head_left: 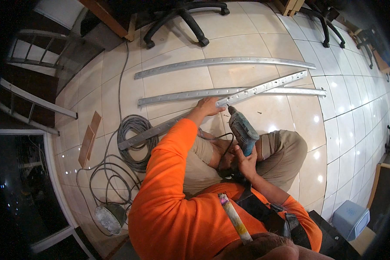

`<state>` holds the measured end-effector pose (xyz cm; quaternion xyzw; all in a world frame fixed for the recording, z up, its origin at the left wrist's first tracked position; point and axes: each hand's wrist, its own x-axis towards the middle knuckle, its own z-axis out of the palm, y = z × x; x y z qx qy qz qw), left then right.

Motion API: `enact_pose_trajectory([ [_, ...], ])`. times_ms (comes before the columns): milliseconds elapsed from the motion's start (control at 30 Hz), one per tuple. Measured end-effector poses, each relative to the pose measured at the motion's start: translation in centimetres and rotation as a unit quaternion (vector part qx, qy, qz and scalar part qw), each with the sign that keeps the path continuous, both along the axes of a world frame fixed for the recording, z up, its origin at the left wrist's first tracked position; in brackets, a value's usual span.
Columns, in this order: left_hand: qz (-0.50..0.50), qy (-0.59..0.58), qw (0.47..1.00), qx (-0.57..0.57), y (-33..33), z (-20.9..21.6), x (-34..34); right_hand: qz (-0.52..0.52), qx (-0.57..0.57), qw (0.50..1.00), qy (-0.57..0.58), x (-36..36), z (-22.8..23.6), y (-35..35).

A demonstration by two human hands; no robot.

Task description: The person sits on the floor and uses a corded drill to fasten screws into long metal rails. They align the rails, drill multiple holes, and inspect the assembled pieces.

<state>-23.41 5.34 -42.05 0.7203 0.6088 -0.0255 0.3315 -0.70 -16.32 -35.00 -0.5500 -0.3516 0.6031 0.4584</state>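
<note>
My right hand [247, 163] is wrapped round the handle of a blue-green power drill [243, 128], held over my crossed legs. The drill's bit points away from me, close to the near end of a perforated silver metal channel [266, 86]. At that same end, my left hand [209, 106] grips the channel, though its fingertips are partly hidden. This channel lies slanted across a second metal channel [173, 99] on the floor. Farther off is a third channel [221, 61], roughly parallel to the second. Another metal strip [154, 133] runs beneath my left forearm.
A coil of grey cable [136, 156] and a round lamp [110, 219] lie at left, near brown tile pieces [90, 138]. A ladder [34, 104] stands at far left. Office chair legs [184, 21] are beyond the channels. At lower right sits a grey-blue bin [350, 220].
</note>
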Motion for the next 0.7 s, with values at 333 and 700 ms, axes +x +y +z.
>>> enact_pose_trajectory([
  [333, -0.001, -0.013, 1.000, 0.008, 0.1, -1.1, -0.4, 0.018, 0.012, 1.000, 0.012, -1.3, 1.6, -0.1],
  [700, -0.001, -0.016, 1.000, 0.022, 0.1, -0.8, -0.2, 0.018, 0.047, 0.999, -0.013, -1.4, 1.7, 0.0],
])
